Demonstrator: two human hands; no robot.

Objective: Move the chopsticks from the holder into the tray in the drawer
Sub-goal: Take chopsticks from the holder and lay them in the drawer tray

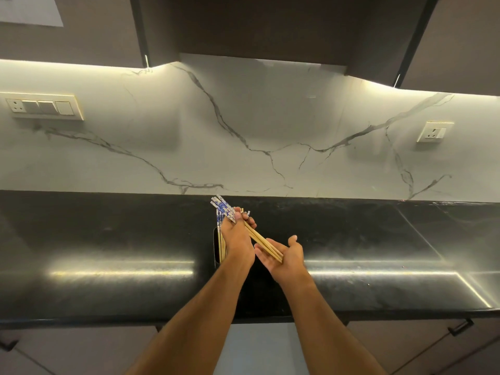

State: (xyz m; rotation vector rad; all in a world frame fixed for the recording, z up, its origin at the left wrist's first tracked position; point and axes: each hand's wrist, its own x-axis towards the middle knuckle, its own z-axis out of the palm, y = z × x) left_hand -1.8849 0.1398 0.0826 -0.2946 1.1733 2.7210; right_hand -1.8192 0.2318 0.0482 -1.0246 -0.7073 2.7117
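— Chopsticks [261,240], a whole bundle of them: slim pale wooden sticks, square-looking at the thick ends, where they carry a blue-and-white pattern.

— Where are they sitting?

— Above the counter [108,239], split between the two hands. The left hand [236,239] has its grip wrapped around the patterned upper part, thumb and fingers pressed onto the sticks. A few sticks hang straight down from it, in front of a dark upright thing on the counter that I take for the holder [215,244], though only a narrow edge of it shows.

— And the other hand?

— The right hand [284,255] is palm up, fingers loosely spread, not clamped. Several sticks slant down from the left hand and their thin ends lie across that palm, just resting there.

— What's the counter like?

— Black polished stone, faintly speckled, glossy enough to throw back two long streaks of light. Behind it rises a white marble backsplash [270,125] with thin grey veins, smooth and matte under the glow from strip lighting beneath the dark upper cabinets [257,25].

— Anything on the wall?

— A cream switch plate [43,106] on the left, a single socket [434,132] on the right. Below the counter edge, dark cabinet fronts with a black bar handle [461,326].
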